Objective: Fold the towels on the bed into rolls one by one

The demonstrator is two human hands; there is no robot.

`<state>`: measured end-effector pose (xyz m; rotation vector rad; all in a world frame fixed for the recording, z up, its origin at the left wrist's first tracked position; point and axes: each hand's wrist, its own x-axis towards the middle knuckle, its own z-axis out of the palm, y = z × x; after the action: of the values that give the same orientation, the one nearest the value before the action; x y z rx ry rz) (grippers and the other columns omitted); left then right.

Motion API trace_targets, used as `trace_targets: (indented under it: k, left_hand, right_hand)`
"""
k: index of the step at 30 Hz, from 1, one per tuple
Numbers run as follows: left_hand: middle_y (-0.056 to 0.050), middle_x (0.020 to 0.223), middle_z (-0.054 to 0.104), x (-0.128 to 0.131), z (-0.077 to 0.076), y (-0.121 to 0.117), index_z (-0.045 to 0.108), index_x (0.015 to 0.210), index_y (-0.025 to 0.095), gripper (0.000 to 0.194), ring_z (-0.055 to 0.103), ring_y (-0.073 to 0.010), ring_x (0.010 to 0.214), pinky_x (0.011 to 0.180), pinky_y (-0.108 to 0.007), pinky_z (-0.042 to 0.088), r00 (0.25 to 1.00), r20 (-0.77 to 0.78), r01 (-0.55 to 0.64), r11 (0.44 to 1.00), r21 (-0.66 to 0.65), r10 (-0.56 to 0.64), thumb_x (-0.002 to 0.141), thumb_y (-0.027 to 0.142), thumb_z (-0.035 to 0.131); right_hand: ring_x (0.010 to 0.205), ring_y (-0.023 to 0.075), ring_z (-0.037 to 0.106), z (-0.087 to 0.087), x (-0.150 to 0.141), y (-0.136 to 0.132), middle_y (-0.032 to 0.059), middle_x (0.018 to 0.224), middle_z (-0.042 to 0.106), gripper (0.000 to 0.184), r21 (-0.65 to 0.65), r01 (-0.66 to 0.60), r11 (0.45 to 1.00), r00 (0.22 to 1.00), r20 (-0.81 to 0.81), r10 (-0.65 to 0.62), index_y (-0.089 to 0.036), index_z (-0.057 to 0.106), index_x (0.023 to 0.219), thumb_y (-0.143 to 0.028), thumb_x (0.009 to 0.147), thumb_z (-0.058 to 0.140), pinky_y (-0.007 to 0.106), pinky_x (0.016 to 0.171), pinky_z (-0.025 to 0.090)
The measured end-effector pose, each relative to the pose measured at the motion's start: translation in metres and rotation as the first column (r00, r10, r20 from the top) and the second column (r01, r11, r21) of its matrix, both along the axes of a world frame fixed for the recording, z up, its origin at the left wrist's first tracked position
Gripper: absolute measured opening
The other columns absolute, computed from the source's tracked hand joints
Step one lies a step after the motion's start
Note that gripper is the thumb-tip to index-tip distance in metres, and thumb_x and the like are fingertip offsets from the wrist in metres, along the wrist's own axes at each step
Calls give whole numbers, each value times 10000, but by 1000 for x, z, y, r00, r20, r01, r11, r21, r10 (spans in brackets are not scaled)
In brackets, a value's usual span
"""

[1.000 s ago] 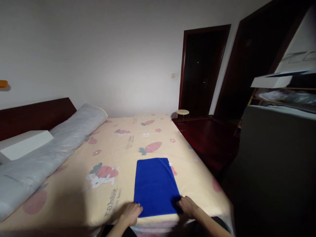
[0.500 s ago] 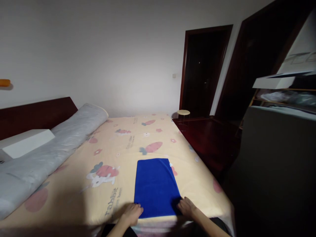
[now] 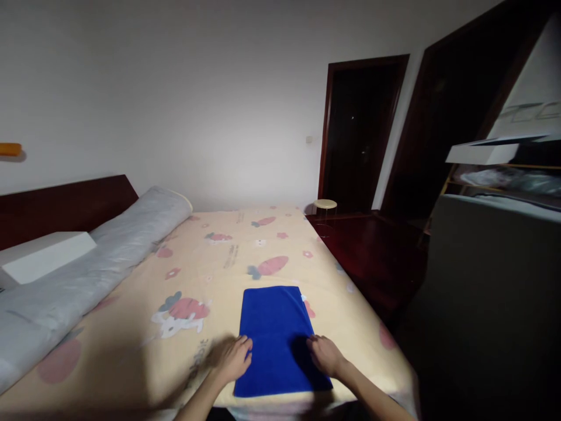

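Note:
A blue towel [image 3: 276,342], folded into a flat rectangle, lies on the bed near its close edge. A small white tag shows at its right side. My left hand [image 3: 237,358] is at the towel's left edge, fingers curled in and closed on the cloth. At the right edge, a bit below the middle, my right hand [image 3: 324,354] has its fingers bent and pinched at the border. The fingertips of both hands are partly hidden. The towel's near corners lie free, closer to me than the hands.
A patterned sheet [image 3: 184,362] with carrots and rabbits covers the bed. Along the headboard [image 3: 65,199] lies a grey rolled mattress or quilt [image 3: 127,242] with a white box [image 3: 50,254] on it. A round stool [image 3: 325,204] stands beyond; a dark cabinet [image 3: 495,304] rises at right.
Both hands have moved from the towel's near corners forward along its side edges. The towel's near edge now shows uncovered. The view has tipped slightly upward.

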<state>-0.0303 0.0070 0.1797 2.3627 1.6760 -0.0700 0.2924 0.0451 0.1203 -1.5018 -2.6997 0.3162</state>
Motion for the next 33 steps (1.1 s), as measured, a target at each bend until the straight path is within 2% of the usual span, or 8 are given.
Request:
trace_targets:
  k: [4, 7, 10, 13, 16, 19, 25, 33]
  left_hand:
    - [-44, 1414, 521, 21, -7, 21, 472, 1342, 242, 527, 434, -191, 1316, 1116, -344, 307, 999, 31, -22, 999, 38, 21, 836, 158, 353]
    - [-77, 1563, 321, 50, -37, 29, 289, 1475, 145, 680, 276, -192, 1430, 1162, -379, 256, 993, 31, -117, 991, 61, 115, 801, 56, 270]
    - [-15, 1590, 213, 78, -85, 26, 217, 1498, 184, 671, 173, -169, 1462, 1192, -379, 216, 985, 77, -161, 983, 90, 155, 836, 76, 231]
    - [3, 1567, 218, 90, -131, 19, 186, 1483, 264, 624, 220, -212, 1449, 1189, -450, 242, 985, 103, -149, 980, 132, 136, 876, 167, 293]
    - [7, 1539, 259, 89, -156, 13, 227, 1455, 284, 559, 290, -226, 1423, 1179, -461, 285, 981, 111, -176, 973, 148, 160, 904, 232, 307]
    - [35, 1538, 253, 82, -161, 8, 220, 1450, 308, 550, 310, -219, 1414, 1171, -452, 311, 981, 106, -181, 955, 234, 159, 913, 274, 331]
    - [30, 1555, 246, 62, -152, -11, 223, 1457, 341, 550, 287, -230, 1426, 1160, -480, 305, 959, 92, -283, 907, 312, 268, 926, 389, 360]
    - [6, 1564, 242, 46, -130, -33, 244, 1472, 294, 554, 263, -214, 1437, 1179, -463, 253, 945, 50, -323, 897, 301, 323, 939, 429, 316]
  right_hand:
    - [1299, 268, 477, 7, -41, 8, 164, 1412, 515, 511, -25, 21, 999, 1000, -15, -22, -121, 562, 1299, -115, 826, 368, 410, 1083, 346]
    - [1413, 229, 304, -4, -78, 4, 121, 1538, 323, 613, -37, 88, 995, 996, -27, -89, -126, 392, 1446, -87, 842, 295, 403, 1137, 285]
    - [1431, 212, 244, -36, -103, -4, 81, 1553, 260, 603, -49, 167, 985, 977, -129, -172, -151, 327, 1480, -131, 879, 285, 386, 1160, 262]
    - [1408, 230, 295, -79, -110, -10, 9, 1528, 295, 591, -4, 169, 986, 947, -278, -163, -268, 332, 1476, -196, 889, 347, 430, 1148, 313]
    - [1387, 250, 338, -107, -105, -13, -24, 1512, 322, 605, 90, 154, 984, 947, -298, -121, -336, 327, 1466, -215, 877, 397, 466, 1125, 358]
    - [1386, 271, 344, -112, -97, -17, 8, 1516, 328, 553, 134, 180, 974, 945, -300, -134, -304, 342, 1464, -290, 914, 402, 474, 1122, 356]
    - [1405, 294, 307, -101, -70, -32, 52, 1533, 316, 562, 112, 333, 936, 909, -302, -287, -274, 352, 1465, -524, 962, 320, 537, 1136, 292]
    - [1424, 284, 262, -105, -24, -53, 62, 1534, 325, 616, 109, 454, 884, 873, -253, -417, -228, 326, 1479, -554, 958, 291, 550, 1150, 238]
